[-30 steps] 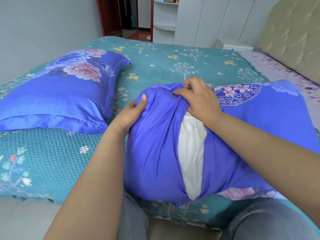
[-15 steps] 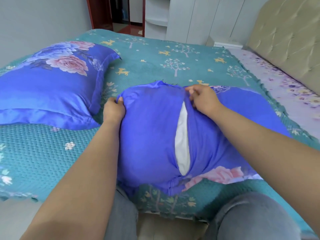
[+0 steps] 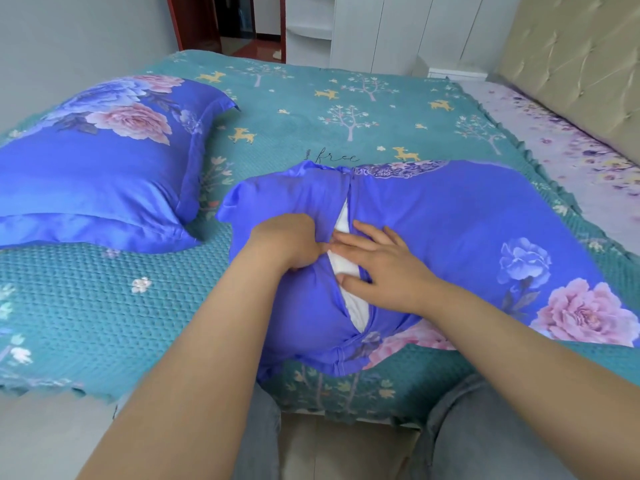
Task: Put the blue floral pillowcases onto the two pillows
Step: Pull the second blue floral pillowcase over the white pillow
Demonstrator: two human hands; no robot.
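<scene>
Both my hands meet at the slit in the back of the nearer blue floral pillowcase, which lies at the bed's near edge in front of my knees. My left hand is curled, gripping the left flap of the opening, its fingertips tucked under the fabric. My right hand lies flat with fingers spread and straight, pressing on the right flap, its thumb at the edge of the gap. Between them a strip of the white pillow shows through the slit.

One word can be read: "free", in thin dark script on the teal bedspread, just beyond the far edge of this pillowcase. I can make out no other writing.

Counting: two pillows in blue floral cases. The second pillow lies to the left, fully covered, apart from the one I am working on. Five yellow deer are printed on the bedspread. A padded beige headboard stands at the right.
</scene>
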